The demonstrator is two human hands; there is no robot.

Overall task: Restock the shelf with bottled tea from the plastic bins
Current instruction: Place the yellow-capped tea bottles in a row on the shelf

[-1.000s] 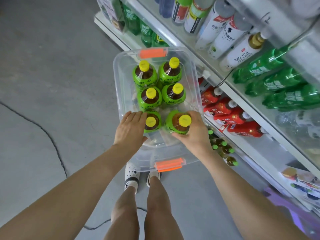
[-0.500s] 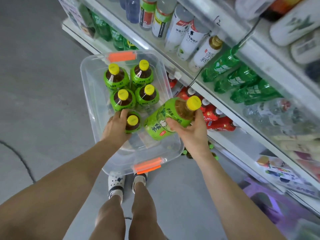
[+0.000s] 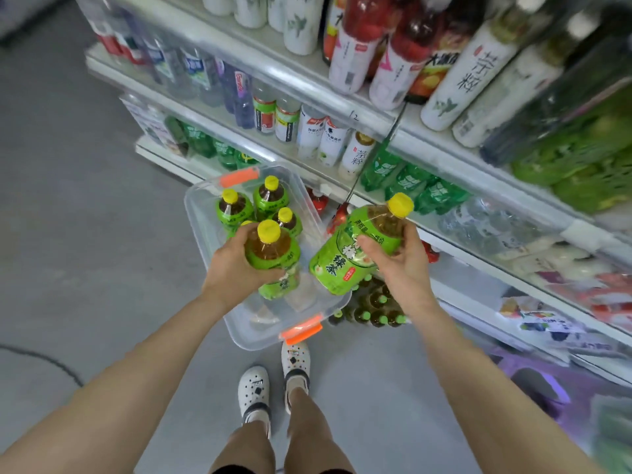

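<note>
A clear plastic bin (image 3: 205, 234) with orange latches sits on the floor before the shelf. Several green-labelled tea bottles (image 3: 236, 208) with yellow caps stand at its far end. My left hand (image 3: 232, 268) grips one tea bottle (image 3: 272, 254) upright, lifted above the bin. My right hand (image 3: 400, 265) grips a second tea bottle (image 3: 355, 251), tilted with its cap pointing up and right toward the shelf (image 3: 478, 258).
The shelf rows on the right hold white, red, green and clear bottles. Small green-capped bottles (image 3: 372, 309) stand on the floor by the bin's near right corner. A purple stool (image 3: 537, 384) is at the lower right. My feet (image 3: 273, 381) stand just behind the bin.
Both hands have lifted out of the bin, each with a tea bottle. The right bottle rose and tilted toward the shelf. The view has swung upward, showing higher shelf rows.
</note>
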